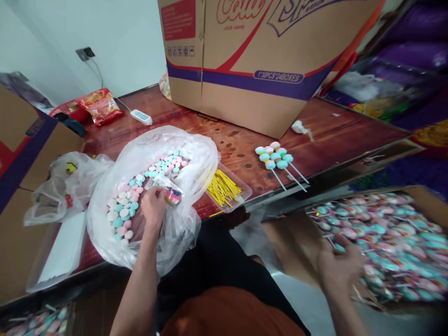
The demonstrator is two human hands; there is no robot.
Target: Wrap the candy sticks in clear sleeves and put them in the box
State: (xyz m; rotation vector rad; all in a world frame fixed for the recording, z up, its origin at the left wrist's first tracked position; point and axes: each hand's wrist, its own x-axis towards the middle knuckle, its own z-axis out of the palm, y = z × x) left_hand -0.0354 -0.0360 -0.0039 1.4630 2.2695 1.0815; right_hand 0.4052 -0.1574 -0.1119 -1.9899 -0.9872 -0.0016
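Note:
My left hand (154, 204) pinches a small clear printed wrapper (174, 195) over an open white plastic bag (101, 233). Inside the bag lie many pink, blue and white marshmallow candies (123, 212). Out to the right, my right hand (339, 266) is slightly blurred, its fingers curled at a marshmallow lollipop (339, 247) with a white stick. That hand is over the near left side of a carton (290, 252) filled with wrapped lollipops (388, 233). Three unwrapped marshmallow lollipops (276, 156) rest at the table edge, sticks pointing toward me.
Yellow twist ties (224, 187) fill a clear tray beside the bag. A large cardboard box (241, 88) stands at the back of the table (231, 140). White sticks or strips (65, 247) lie in a left tray. A red packet (101, 106) and a power strip (141, 116) lie behind.

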